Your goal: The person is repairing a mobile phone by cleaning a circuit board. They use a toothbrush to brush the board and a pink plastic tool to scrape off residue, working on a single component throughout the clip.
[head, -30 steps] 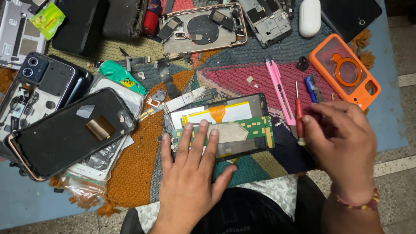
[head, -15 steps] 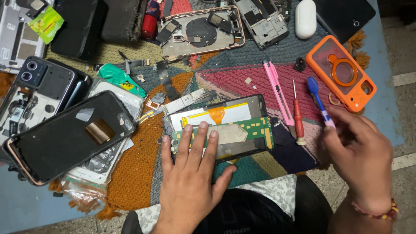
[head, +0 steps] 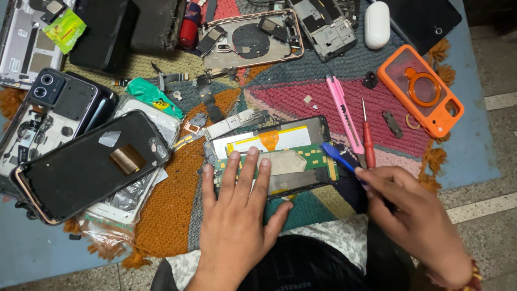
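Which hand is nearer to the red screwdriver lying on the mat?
Right. The right hand sits just below the red screwdriver, holding a blue tool beside its handle. The left hand lies flat on the opened phone, farther to the left.

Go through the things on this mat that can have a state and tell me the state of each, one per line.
Opened phone: back off, circuit board and battery area exposed, lying flat.
Left hand: fingers spread, pressing the opened phone down.
Right hand: gripping a blue pry tool, tip at the phone's right edge.
Red screwdriver: lying loose, untouched.
Pink utility knife: lying loose; blade not visible.
Orange phone case: off any phone, inside up.
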